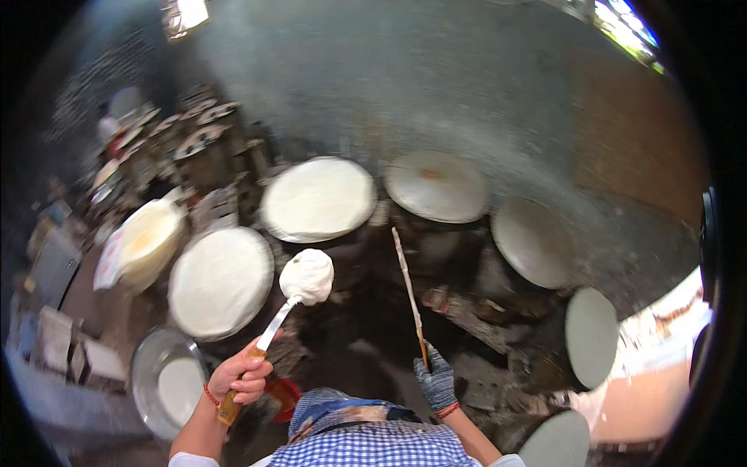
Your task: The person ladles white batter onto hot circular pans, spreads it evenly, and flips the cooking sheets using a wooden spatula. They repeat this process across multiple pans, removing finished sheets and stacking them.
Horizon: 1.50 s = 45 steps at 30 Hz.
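My bare left hand (244, 373) grips the wooden handle of a flat metal-shafted ladle (275, 328). Its far end is hidden under a thick white batter-like lump (307, 276), held up in front of the left griddles. In a grey knitted glove, my right hand (436, 376) closes around a thin wooden stick (405, 269) that points away from me, its upper length coated whitish. White layers cover the round left griddle (222, 283) and the one behind it (318, 198). Below the left griddle, a metal basin (143, 370) contains white batter (182, 390).
Grey round griddles curve around the right: back (437, 190), right-back (532, 242), right (590, 338) and near right (557, 443). A stack of pale flat rounds (146, 236) stands at left. Behind it are perforated cylindrical blocks (201, 146). A red container (284, 397) lies below my left hand.
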Tool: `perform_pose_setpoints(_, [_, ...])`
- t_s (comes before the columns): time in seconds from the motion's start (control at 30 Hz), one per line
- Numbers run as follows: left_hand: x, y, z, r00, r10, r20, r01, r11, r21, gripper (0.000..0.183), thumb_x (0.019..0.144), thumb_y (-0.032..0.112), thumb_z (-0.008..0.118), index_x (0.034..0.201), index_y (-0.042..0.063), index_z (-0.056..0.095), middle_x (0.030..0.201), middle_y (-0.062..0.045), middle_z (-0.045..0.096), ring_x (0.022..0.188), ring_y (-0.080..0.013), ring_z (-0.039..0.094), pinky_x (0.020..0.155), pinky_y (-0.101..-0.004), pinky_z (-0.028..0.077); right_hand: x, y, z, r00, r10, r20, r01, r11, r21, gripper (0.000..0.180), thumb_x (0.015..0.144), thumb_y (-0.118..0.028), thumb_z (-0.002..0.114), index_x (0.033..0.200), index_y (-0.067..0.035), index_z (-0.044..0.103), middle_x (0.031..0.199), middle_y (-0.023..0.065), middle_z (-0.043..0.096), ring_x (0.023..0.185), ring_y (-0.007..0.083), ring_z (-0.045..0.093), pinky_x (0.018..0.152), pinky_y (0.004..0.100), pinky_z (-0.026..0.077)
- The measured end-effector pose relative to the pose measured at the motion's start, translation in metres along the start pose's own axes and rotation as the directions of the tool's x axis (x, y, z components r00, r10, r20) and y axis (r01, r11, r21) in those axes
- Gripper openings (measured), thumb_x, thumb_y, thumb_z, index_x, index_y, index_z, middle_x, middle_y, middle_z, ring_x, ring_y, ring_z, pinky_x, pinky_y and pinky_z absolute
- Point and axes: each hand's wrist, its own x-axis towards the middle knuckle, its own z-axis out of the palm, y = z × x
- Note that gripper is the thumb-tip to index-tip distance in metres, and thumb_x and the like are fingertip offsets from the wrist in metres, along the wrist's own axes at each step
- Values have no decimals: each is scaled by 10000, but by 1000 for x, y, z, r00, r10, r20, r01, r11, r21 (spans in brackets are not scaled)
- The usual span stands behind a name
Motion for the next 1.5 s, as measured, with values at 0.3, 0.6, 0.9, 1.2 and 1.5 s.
perform_pose_setpoints(0.3, [341, -53, 117, 749, -590, 303, 531, 807, 258, 524, 952, 90, 466, 1423, 196, 263, 615, 14, 327, 383, -27, 313, 309, -179, 311, -16, 140, -152, 737, 360, -572, -495, 864, -94, 414, 782, -70, 583, 1188, 8, 567, 972, 200, 643, 852, 296, 628, 792, 362, 490])
perform_pose_setpoints(0.6, [615, -69, 243, 708, -668, 230, -152, 173, 973, 650, 914, 135, 555, 1472, 170, 222, 580, 18, 399, 395, -86, 398, 350, -248, 366, 40, 141, -153, 287, 605, -742, -480, 762, 436, 353, 793, -70, 603, 1124, 50, 588, 962, 147, 668, 864, 197, 620, 801, 312, 481])
perform_pose_setpoints(0.9, [796, -119, 197, 587, -577, 567, -808, -376, 453, 337, 871, 230, 570, 1202, 175, 609, 883, -175, 653, 764, -362, 623, 690, -468, 495, 116, 168, -165, 271, 541, -796, -634, 723, 276, 393, 810, -152, 617, 1154, 33, 578, 1066, 238, 628, 1003, 362, 605, 885, 393, 471])
perform_pose_setpoints(1.2, [835, -112, 194, 421, -717, 556, -865, -502, 8, 401, 866, 177, 523, 1261, 239, 551, 823, -124, 617, 671, -321, 618, 610, -421, 512, 232, 153, -189, 309, 381, -871, -919, 357, -170, 513, 910, -212, 482, 1364, -13, 348, 1218, 267, 509, 1022, 439, 552, 839, 436, 499])
perform_pose_setpoints(1.5, [852, -113, 193, 668, -587, 457, -687, -723, 75, 547, 849, 62, 447, 1386, 147, 393, 961, -173, 611, 765, -333, 646, 666, -406, 526, 324, 237, -201, 440, 512, -738, -898, 248, -364, 437, 919, -235, 436, 1314, -49, 419, 986, 212, 619, 855, 368, 612, 705, 448, 509])
